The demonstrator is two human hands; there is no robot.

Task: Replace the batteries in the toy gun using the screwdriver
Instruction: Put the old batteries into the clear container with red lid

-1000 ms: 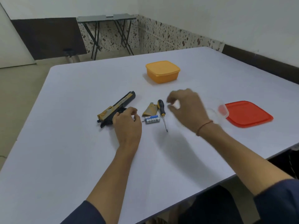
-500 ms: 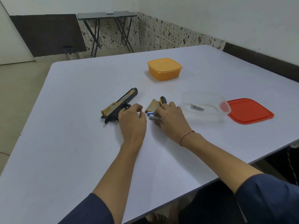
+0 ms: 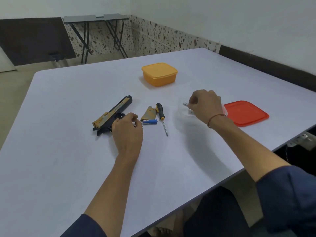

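Left hand (image 3: pixel 127 132) curled at toy gun (image 3: pixel 113 111) grip, hold unclear; right hand (image 3: pixel 206 104) pinches silvery battery (image 3: pixel 185 104) well right of gun; cover (image 3: pixel 148 114) off, likely refit left.

My navy-blue left sleeve (image 3: pixel 83 226) at seven o'clock, matching right sleeve (image 3: pixel 287 194) at four o'clock, both ending near the elbow, forearms bare, thin reddish thread bracelet (image 3: pixel 215 118) circling the wrist of my right hand (image 3: pixel 205 105) at two o'clock

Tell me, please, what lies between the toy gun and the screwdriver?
In the head view, a tan battery cover and a blue battery lie between the toy gun and the screwdriver.
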